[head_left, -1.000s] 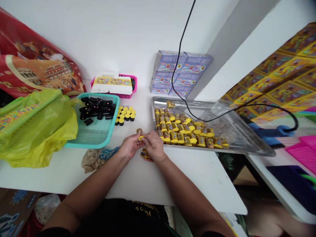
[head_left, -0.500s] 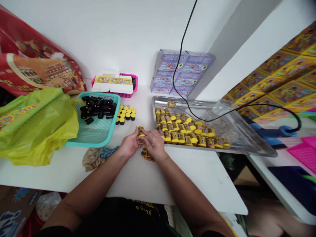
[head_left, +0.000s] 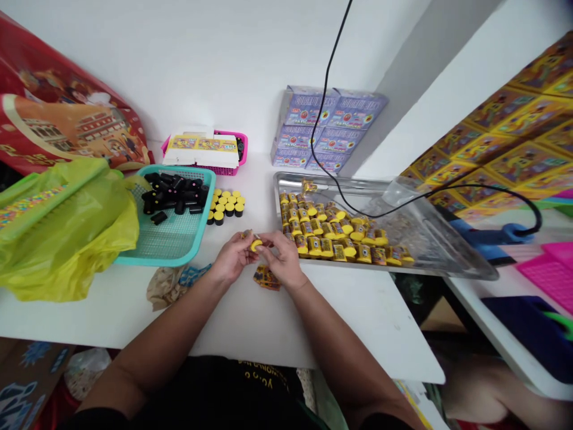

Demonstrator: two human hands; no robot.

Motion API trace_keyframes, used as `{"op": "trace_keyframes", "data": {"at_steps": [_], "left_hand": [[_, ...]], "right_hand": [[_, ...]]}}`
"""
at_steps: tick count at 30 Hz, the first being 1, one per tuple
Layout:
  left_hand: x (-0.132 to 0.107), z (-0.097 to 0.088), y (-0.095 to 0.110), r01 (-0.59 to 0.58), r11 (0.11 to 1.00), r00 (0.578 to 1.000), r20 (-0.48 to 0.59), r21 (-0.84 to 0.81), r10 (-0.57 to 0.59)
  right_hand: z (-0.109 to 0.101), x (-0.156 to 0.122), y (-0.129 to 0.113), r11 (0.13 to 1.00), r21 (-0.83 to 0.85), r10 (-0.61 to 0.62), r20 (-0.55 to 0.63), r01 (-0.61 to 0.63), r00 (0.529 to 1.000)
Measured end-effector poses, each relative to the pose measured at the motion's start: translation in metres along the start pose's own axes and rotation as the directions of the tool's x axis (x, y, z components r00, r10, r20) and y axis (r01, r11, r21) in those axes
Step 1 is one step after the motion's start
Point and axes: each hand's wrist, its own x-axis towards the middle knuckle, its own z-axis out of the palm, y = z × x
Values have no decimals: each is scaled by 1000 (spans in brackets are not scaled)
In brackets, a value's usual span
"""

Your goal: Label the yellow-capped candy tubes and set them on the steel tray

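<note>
Between the fingertips of both hands is a small yellow-capped canister (head_left: 256, 245), tilted so its yellow end shows; most of its body is hidden by the fingers. My left hand (head_left: 232, 258) grips it from the left, and my right hand (head_left: 283, 258) pinches it from the right. Under my right hand lies a small pile of printed sleeves (head_left: 267, 278). Several black canisters with yellow caps (head_left: 230, 206) stand together beyond my left hand. To the right, many yellow canisters in printed sleeves (head_left: 326, 232) lie in a metal tray (head_left: 430, 272).
A teal basket (head_left: 163, 254) holds loose black canisters, with a yellow plastic bag (head_left: 67, 233) beside it. Behind are a pink basket (head_left: 242, 156) and stacked purple boxes (head_left: 329, 128). A black cable (head_left: 326, 77) hangs over the tray. A crumpled cloth (head_left: 165, 288) lies near my left forearm.
The canister has turned in my fingers from upright with its printed side showing to tilted with its yellow end showing. The view has shifted slightly.
</note>
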Motion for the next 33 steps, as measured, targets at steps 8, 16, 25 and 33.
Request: {"op": "trace_keyframes", "data": {"at_steps": [8, 16, 25, 33], "left_hand": [[0, 0, 3, -39, 999, 999, -16, -35, 38], [5, -4, 6, 13, 983, 994, -100, -184, -32], [3, 1, -2, 81, 976, 988, -110, -200, -105], [-1, 3, -8, -52, 991, 991, -126, -123, 36]], "right_hand": [[4, -2, 3, 1000, 20, -10, 19, 9, 1000], [4, -4, 1, 997, -35, -71, 61, 73, 996], [6, -6, 1, 999, -5, -36, -43, 35, 998], [0, -1, -2, 989, -67, -129, 38, 132, 991]]}}
